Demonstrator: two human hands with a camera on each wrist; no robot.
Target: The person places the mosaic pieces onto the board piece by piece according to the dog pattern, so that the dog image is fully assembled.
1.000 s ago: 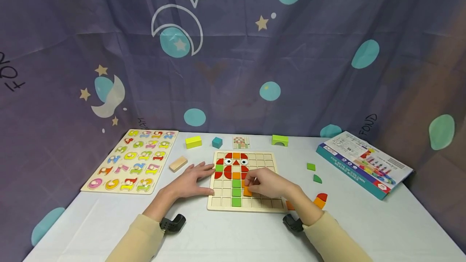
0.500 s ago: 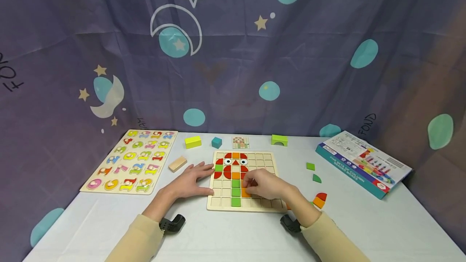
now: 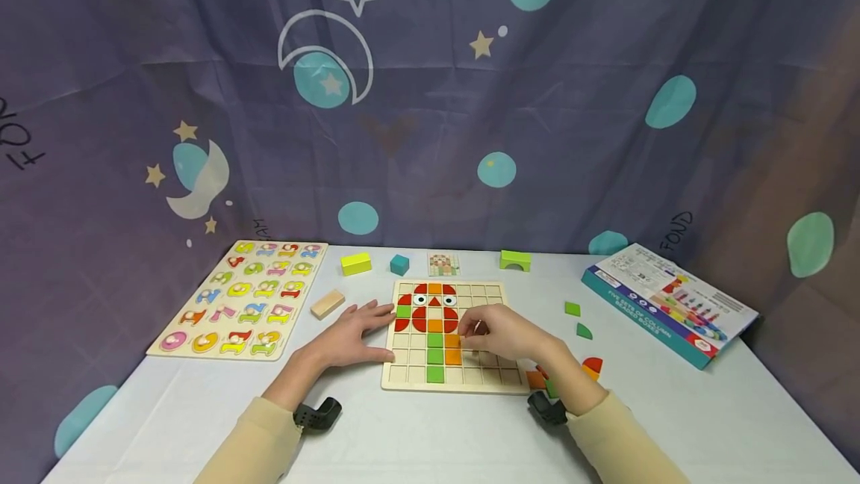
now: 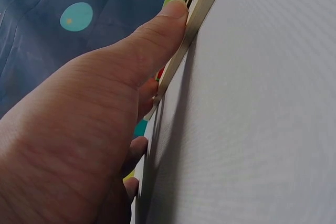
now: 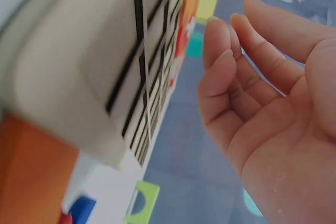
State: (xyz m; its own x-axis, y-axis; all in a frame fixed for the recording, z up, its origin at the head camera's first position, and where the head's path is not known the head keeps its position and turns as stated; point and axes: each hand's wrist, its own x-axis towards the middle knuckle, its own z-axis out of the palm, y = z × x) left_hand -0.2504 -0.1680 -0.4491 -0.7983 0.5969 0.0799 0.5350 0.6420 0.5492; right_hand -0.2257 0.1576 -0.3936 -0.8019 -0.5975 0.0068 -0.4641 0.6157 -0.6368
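A wooden grid board (image 3: 408, 374) lies on the table, bearing a red owl-like pattern with two eye tiles. Below the pattern runs a column of green tiles (image 3: 435, 355), and beside it sit orange tiles (image 3: 453, 357). My left hand (image 3: 352, 334) spreads its straight fingers along the board's left side; in the left wrist view its thumb (image 4: 170, 17) touches the board's edge (image 4: 191, 35). My right hand (image 3: 500, 331) hovers at the orange tiles. In the right wrist view its fingers (image 5: 218, 77) are loosely bent, thumb apart, with nothing between them.
At the left lies a number puzzle board (image 3: 225, 312). Behind the grid board are a yellow block (image 3: 356, 264), a teal cube (image 3: 399, 265), a pattern card (image 3: 444, 264) and a green arch (image 3: 515, 260). Loose tiles (image 3: 572, 309) and a flat box (image 3: 672, 305) lie on the right.
My right hand has let go of an orange tile, now lying in the grid beside the green column, and has drawn slightly up and right. The left hand has stayed in place.
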